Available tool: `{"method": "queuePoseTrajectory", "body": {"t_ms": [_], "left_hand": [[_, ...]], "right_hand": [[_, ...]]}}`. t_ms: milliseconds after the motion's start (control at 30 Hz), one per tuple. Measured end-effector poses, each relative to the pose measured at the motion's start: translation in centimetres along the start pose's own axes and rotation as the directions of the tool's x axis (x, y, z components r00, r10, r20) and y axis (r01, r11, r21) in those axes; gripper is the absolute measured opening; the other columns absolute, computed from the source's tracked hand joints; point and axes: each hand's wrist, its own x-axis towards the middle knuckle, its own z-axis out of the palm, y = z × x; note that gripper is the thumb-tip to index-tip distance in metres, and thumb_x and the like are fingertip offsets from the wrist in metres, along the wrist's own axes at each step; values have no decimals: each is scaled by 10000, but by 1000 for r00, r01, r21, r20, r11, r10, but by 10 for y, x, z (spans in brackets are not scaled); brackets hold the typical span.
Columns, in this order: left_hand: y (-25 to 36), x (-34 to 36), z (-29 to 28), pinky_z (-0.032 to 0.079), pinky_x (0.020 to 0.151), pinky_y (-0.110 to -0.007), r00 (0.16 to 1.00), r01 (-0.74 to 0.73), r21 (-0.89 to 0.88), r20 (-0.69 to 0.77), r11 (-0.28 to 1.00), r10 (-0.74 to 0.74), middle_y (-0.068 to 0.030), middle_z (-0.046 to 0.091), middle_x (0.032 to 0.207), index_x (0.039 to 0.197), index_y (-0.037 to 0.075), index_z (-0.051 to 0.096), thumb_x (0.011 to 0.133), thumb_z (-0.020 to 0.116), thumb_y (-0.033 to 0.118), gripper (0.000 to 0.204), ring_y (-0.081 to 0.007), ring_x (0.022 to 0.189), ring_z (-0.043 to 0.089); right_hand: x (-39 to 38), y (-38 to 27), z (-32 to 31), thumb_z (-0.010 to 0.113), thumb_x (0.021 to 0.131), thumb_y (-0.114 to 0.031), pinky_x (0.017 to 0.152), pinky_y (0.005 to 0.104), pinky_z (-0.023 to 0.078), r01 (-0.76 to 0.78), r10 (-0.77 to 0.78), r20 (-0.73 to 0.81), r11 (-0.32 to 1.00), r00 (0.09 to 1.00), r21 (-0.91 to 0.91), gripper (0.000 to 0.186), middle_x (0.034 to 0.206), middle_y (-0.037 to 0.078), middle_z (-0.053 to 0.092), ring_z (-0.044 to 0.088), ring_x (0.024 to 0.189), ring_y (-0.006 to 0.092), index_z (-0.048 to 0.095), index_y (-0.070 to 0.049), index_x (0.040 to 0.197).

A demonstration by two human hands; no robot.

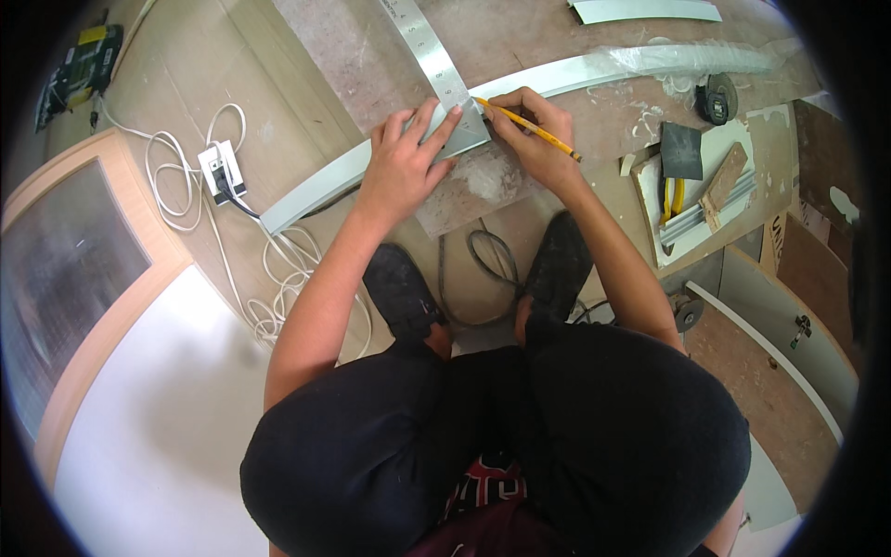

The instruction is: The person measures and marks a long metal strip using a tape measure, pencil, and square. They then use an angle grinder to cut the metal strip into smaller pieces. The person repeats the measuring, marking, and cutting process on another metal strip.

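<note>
A long white strip (316, 190) runs from lower left to upper right across the work surface. Over it lies a silver metal square (427, 56), its wide stock at my fingers and its marked blade pointing away. My left hand (399, 172) holds the square against the strip, fingers spread on top and thumb at the near edge. Just right of it, my right hand (534, 153) grips a yellow pencil (562, 148), its tip at the square's edge on the strip. Crumpled clear plastic film (687, 59) wraps the strip's far right part.
A white power socket block (221, 160) with coiled white cord (169, 186) lies left. At right, a black tape measure (716, 98) sits beyond a white board (650, 200) bearing scraps and a yellow-handled tool. My black shoes (404, 288) flank a dark cable (492, 269). A glazed wooden frame (121, 181) stands left.
</note>
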Motion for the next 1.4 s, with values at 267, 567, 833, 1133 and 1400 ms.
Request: {"method": "queuePoseTrajectory", "body": {"t_ms": [267, 567, 833, 1133, 1400], "left_hand": [[-4, 0, 2, 470, 1173, -533, 1000, 5, 1, -10, 1000, -5, -136, 579, 1680, 1740, 248, 559, 913, 895, 254, 893, -384, 1340, 581], [-5, -2, 4, 469, 1180, -544, 1000, 2, 6, 6, 1000, -2, -126, 571, 1688, 1734, 255, 567, 923, 892, 269, 874, -376, 1352, 577], [-5, 1, 7, 467, 1186, -538, 1000, 4, 6, 4, 1000, -4, -122, 567, 1697, 1722, 238, 581, 930, 885, 296, 850, -378, 1361, 574], [-5, -1, 8, 469, 1186, -535, 1000, 12, 15, 6, 1000, -12, -122, 572, 1700, 1741, 274, 561, 927, 888, 282, 877, -379, 1353, 579], [-7, -1, 11, 465, 1166, -522, 1000, -1, 31, -7, 1000, 1, -91, 555, 1698, 1751, 288, 539, 942, 892, 316, 883, -346, 1371, 564]], "right_hand": [[-2, 4, 0, 860, 1025, -148, 777, 308, 619, -57, 56, 25, 998, 998, 31, 183, 951, 97, 867, 785, 849, 105, 839, 3, 1124], [-4, -3, 2, 859, 1042, -148, 753, 278, 592, -109, 109, 10, 994, 994, -15, 178, 929, 67, 849, 740, 821, 69, 842, -4, 1145], [15, -8, 5, 842, 1074, -132, 714, 235, 562, -168, 169, 41, 986, 985, -16, 164, 919, 26, 833, 692, 789, 36, 841, 14, 1150], [-13, 0, -4, 864, 1023, -176, 721, 306, 591, -102, 102, 13, 995, 995, -1, 193, 893, 88, 850, 743, 784, 84, 849, -5, 1110], [4, -4, -6, 861, 1020, -197, 722, 334, 594, -81, 91, 87, 989, 992, -121, 201, 887, 129, 835, 763, 755, 156, 839, -17, 1107]]}}
